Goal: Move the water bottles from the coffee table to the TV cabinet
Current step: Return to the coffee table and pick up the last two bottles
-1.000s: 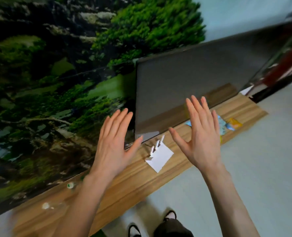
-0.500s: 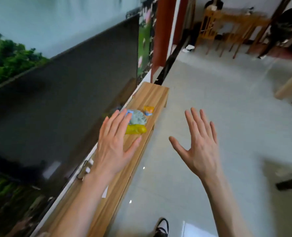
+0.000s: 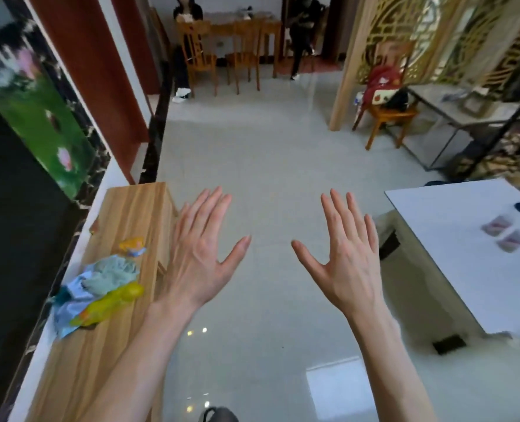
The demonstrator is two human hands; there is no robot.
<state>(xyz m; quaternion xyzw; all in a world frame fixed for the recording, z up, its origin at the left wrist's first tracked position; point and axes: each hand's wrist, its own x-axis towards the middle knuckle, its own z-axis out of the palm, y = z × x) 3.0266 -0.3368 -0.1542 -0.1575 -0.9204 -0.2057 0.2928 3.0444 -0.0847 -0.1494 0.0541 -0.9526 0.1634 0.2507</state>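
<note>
**Turned from cabinet toward coffee table**

My view has swung right, off the wooden TV cabinet (image 3: 124,214). Left hand (image 3: 196,254) and right hand (image 3: 342,257) spread wide, empty. White coffee table (image 3: 453,239) at right; blurry bottle-like shapes near its far right edge, can't confirm.

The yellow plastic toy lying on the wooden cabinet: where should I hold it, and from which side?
Probably around its middle, from above on the floor side, with the left hand. The yellow plastic toy lies flat and long near the wooden cabinet's front edge, and the black screen closes the far side.
</note>
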